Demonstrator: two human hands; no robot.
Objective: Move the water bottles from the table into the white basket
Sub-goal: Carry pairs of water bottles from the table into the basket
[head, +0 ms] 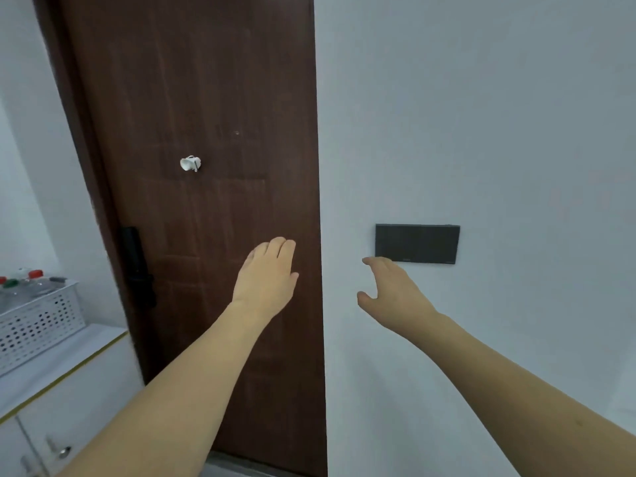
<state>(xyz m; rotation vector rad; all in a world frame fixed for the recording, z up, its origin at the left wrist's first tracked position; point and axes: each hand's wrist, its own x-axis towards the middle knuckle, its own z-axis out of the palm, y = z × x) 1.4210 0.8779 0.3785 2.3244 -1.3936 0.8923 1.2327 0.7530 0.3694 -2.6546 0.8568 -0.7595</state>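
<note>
Head view faces a dark brown door [206,201] and, to its right, a pale wall [481,115]. Both hands are raised in front of these, bare and holding nothing. The left hand [266,280] is seen from the back over the door panel, its fingers straight and close together. The right hand [390,287] hangs before the wall, fingers relaxed and slightly bent, thumb spread apart, its fingertips just below the left corner of a black rectangular wall panel [417,244]. Whether either hand touches door or wall cannot be told.

At the far left edge, the white basket [38,325] with perforated sides stands on a white surface [69,366] edged with a yellowish strip. The water bottles [31,284] lie inside it, red, green and dark caps showing above its rim, all blurred. A black door handle [137,270] sits on the door's left side, between basket and left hand. A small white hook-like fitting [190,163] is fixed higher on the door.
</note>
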